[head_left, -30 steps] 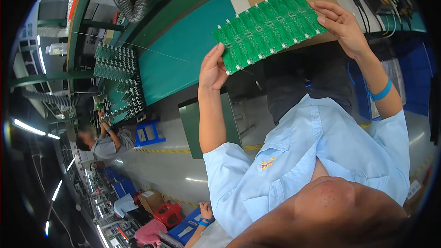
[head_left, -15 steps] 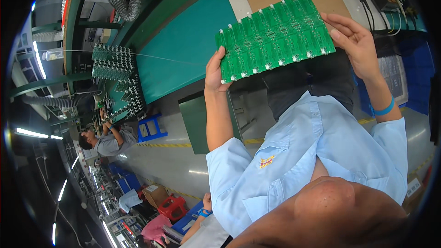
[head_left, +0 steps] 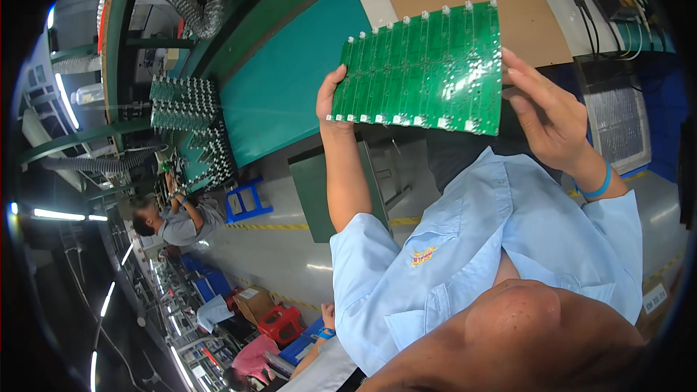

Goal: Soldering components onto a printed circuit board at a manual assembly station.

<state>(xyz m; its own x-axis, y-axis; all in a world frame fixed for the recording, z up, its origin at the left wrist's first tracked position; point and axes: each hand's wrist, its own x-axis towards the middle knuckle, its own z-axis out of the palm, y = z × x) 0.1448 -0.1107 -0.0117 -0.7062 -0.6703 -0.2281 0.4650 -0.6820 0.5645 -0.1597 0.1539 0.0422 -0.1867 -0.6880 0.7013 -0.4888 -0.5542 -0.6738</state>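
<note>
A green circuit board panel [head_left: 421, 69] is held up over the near edge of the workbench. It carries white connectors along its far and near edges, and light glints off its right part. My left hand [head_left: 332, 98] grips the board at its left end, thumb on the face turned up, the other fingers hidden beneath. By the right end of the board is my right hand [head_left: 548, 112], fingers stretched and apart. Its fingertips lie at or just beside the board's edge; whether they touch cannot be made out.
A green mat [head_left: 290, 80] covers the bench, with a brown cardboard sheet [head_left: 479, 0] at its right. Racked circuit boards [head_left: 181, 101] stand far left, near a seated co-worker [head_left: 185, 221]. Cables [head_left: 581, 7] lie at upper right; a blue stool [head_left: 247, 199] stands on the floor.
The board has turned, and a plainer face with fewer parts now shows. Its right end has swung nearer and left. My right hand has loosened from that end and moved slightly down.
</note>
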